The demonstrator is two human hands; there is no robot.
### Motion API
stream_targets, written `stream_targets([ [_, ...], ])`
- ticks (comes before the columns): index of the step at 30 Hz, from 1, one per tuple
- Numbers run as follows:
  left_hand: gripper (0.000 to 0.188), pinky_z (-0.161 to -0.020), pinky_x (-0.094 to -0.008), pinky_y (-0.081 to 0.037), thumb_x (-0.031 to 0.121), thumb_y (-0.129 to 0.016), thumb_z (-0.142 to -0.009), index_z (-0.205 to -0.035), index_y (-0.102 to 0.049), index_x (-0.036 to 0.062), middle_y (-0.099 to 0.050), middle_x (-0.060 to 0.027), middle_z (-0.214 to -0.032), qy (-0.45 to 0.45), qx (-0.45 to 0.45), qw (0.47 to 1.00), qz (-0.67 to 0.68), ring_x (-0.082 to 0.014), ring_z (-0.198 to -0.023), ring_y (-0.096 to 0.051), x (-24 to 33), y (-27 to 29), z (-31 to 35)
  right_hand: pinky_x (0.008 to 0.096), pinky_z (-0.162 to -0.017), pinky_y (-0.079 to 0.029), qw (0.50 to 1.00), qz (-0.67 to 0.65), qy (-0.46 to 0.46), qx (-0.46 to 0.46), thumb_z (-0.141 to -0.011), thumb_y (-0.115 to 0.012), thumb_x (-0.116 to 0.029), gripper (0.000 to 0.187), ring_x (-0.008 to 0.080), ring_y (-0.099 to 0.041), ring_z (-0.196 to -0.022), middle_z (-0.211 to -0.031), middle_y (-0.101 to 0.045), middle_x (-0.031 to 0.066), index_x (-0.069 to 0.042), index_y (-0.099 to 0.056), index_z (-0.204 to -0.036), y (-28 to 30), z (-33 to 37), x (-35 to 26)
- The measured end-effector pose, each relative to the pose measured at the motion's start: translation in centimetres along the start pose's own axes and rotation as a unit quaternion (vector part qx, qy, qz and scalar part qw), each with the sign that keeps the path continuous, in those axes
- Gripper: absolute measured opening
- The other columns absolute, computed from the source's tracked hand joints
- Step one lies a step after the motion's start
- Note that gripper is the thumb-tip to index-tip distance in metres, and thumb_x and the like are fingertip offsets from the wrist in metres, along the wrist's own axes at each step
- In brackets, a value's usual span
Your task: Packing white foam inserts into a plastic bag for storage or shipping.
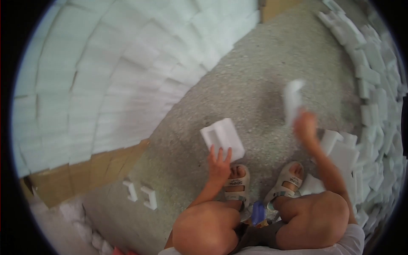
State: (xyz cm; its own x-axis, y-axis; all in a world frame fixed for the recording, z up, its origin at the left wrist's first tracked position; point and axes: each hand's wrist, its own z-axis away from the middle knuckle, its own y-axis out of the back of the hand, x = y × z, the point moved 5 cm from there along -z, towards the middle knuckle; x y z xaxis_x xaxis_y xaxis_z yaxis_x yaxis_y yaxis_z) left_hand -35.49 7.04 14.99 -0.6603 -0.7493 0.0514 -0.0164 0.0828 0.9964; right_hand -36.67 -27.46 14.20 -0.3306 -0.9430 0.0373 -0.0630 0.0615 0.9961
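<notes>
Two white pieces are handled over a grey floor. A recessed block is touched by the left hand, just ahead of the left sandal; fingers are spread over its near end. Whether the block is rested on the floor or lifted cannot be told. A long piece is held by the right hand, well ahead and right of the left sandal; its near end is gripped, finger detail lost to blur. Two small brackets are laid left of the left sandal, apart from each other. A white stack is seen ahead-left of the left sandal, bordered along its near edge by brown cardboard. A loose heap is piled well right of the left sandal, beyond the right sandal. A blue item is seen behind-right of the left sandal, between the legs.
</notes>
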Motion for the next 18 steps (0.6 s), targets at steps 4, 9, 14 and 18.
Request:
stream_targets([
  [4, 0.05, -0.088, -0.057, -0.033, 0.01, -0.059, -0.068, -0.117, -0.053, 0.0101, -0.057, -0.0115, -0.099, -0.032, -0.03, 0.999, 0.024, -0.0331, -0.109, -0.047, 5.1, -0.5, -6.4, 0.0424, -0.071, -0.042, 0.971, -0.218, 0.042, -0.086, -0.073, -0.059, -0.019, 0.024, 0.0302, -0.058, -0.076, -0.078, -0.06, 0.0136, -0.005, -0.057, -0.093, 0.9, 3.9, -6.6],
  [9, 0.044, -0.087, -0.0548, -0.033, 0.011, -0.057, -0.076, -0.12, -0.051, 0.0081, -0.058, -0.0118, -0.092, -0.044, -0.087, 0.995, 0.029, -0.0291, -0.1, -0.052, 4.7, -0.6, -8.3, 0.0452, -0.085, -0.04, 0.925, -0.379, 0.007, -0.027, -0.076, -0.063, -0.024, 0.037, 0.0356, -0.052, -0.095, -0.1, -0.057, 0.0194, -0.002, -0.056, -0.105, 2.9, 4.0, -2.9],
  [14, 0.047, -0.088, -0.0545, -0.034, 0.008, -0.059, -0.068, -0.115, -0.052, 0.008, -0.057, -0.0077, -0.085, -0.015, -0.038, 0.998, 0.05, -0.0265, -0.086, -0.055, 5.5, 0.2, -7.8, 0.0432, -0.075, -0.043, 0.928, -0.085, -0.361, 0.022, -0.076, -0.063, -0.021, 0.033, 0.0359, -0.055, -0.086, -0.089, -0.058, 0.0208, 0.005, -0.05, -0.092, 5.8, 7.7, 15.0],
  [18, 0.045, -0.087, -0.0544, -0.035, 0.01, -0.059, -0.069, -0.114, -0.052, 0.0092, -0.057, -0.0064, -0.083, -0.031, -0.008, 0.998, 0.045, -0.0256, -0.082, -0.056, 6.1, -1.1, -6.6, 0.0465, -0.069, -0.046, 0.932, -0.151, -0.324, -0.063, -0.078, -0.057, -0.015, 0.026, 0.0388, -0.06, -0.078, -0.081, -0.062, 0.0201, 0.0, -0.049, -0.098, 0.4, 8.8, 15.5],
])
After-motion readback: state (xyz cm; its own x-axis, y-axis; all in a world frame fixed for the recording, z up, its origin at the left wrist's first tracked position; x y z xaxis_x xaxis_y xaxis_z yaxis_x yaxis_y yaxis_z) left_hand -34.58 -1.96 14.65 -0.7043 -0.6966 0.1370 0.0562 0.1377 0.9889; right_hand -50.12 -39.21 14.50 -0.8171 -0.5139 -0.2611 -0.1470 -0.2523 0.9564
